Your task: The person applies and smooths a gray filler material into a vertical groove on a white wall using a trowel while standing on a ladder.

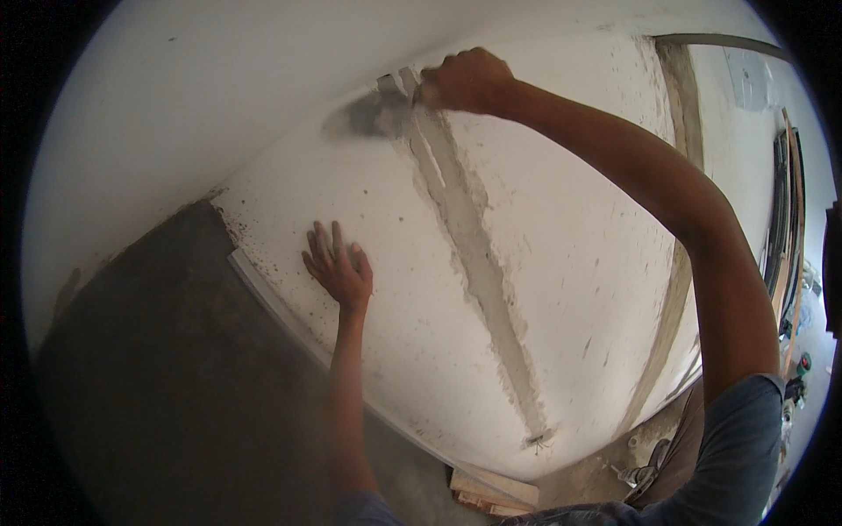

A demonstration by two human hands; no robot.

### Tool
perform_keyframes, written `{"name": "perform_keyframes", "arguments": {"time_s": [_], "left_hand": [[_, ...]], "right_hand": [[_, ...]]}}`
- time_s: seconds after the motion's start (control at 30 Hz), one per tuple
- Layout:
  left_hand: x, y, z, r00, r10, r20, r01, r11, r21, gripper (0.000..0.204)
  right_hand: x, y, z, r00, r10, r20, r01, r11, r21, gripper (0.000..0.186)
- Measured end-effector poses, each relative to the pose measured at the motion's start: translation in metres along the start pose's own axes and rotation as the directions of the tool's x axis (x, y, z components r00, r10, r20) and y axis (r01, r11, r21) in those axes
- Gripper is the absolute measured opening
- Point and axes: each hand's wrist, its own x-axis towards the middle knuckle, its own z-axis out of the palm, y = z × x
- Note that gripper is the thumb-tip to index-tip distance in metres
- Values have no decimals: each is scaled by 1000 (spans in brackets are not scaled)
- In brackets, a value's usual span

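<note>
Honestly can't spot any packages, labels, signs or screens from up here. The small green and white bits low at the far right edge are too blurry for me to call.

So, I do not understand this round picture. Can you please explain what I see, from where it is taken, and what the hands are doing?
There is no machine here. A person wears a wide-angle camera on the head, so the picture is round and straight edges look bent. The two arms coming in from below are that person's own. The left hand lies flat and open on a white wall. The right hand is raised high and grips a flat scraping blade, pressed at the top of a long grey filled strip running down the wall. Below are a dark grey floor and some wooden pieces.
</note>
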Motion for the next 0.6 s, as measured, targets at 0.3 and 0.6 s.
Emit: {"name": "perform_keyframes", "arguments": {"time_s": [0.3, 0.6], "left_hand": [[-4, -5, -3, 1000, 2, 12, -2, 1000, -10, 53], [-1, -3, -3, 1000, 6, 14, -6, 1000, -13, 53]], "right_hand": [[1, -10, -12, 991, 37, 127, -41, 999, 35, 42], [5, -2, -10, 993, 5, 116, -12, 998, 60, 48]]}}
